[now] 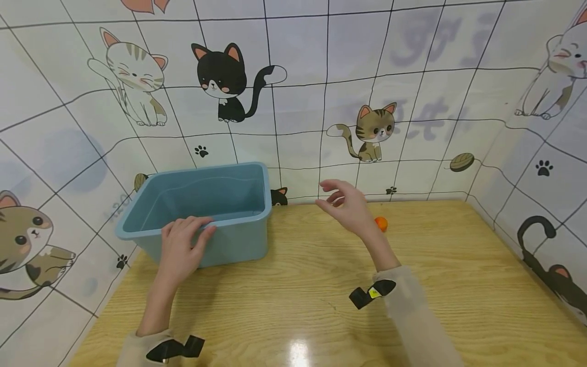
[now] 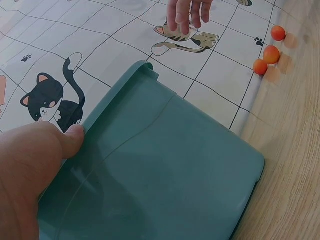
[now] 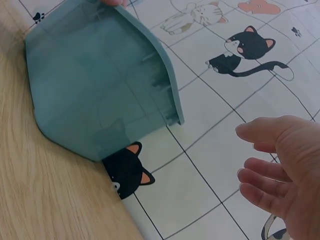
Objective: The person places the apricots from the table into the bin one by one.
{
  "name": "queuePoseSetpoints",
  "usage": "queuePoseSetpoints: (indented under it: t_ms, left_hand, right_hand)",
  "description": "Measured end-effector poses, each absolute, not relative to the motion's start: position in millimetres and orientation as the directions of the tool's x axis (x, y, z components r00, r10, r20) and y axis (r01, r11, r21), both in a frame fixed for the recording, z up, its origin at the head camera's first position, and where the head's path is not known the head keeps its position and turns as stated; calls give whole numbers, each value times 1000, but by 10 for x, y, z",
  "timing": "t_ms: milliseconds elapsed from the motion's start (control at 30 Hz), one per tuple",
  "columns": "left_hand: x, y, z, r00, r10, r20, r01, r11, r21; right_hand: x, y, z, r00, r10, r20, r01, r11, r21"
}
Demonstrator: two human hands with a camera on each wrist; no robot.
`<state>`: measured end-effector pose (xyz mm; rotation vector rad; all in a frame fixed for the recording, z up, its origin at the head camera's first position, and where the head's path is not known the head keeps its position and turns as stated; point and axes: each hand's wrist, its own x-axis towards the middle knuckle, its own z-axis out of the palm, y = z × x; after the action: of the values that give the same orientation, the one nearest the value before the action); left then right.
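Note:
A blue-green plastic tub stands on the table at the left. My left hand holds its near rim, fingers over the edge and thumb outside against the wall. My right hand is raised to the right of the tub, fingers loosely bent and nothing between them. In the right wrist view that hand is apart from the tub. Behind the right wrist an orange ball partly shows; the left wrist view has three orange balls close together on the table.
The wooden table runs up to a wall covered in a cat-and-grid print. The tub's far side stands close to that wall. A side wall with the same print bounds the right edge.

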<state>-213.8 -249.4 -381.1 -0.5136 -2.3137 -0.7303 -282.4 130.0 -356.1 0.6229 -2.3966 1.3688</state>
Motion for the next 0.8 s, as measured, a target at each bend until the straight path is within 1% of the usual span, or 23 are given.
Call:
queuePoseSetpoints:
  t_ms: [267, 567, 800]
  left_hand:
    - [-2142, -2489, -3822, -710, 166, 685, 531, 764, 366]
    - [-2130, -2490, -3823, -707, 165, 688, 532, 765, 363]
    - [-2131, -2490, -3825, -702, 169, 692, 537, 763, 359]
  right_hand:
    - [-2892, 1553, -3625, -872, -171, 458, -478, 493, -727]
    - [-2999, 1760, -3712, -915, -150, 374, -392, 541, -744]
    - [-3095, 1931, -3839, -914, -148, 377, -393, 547, -739]
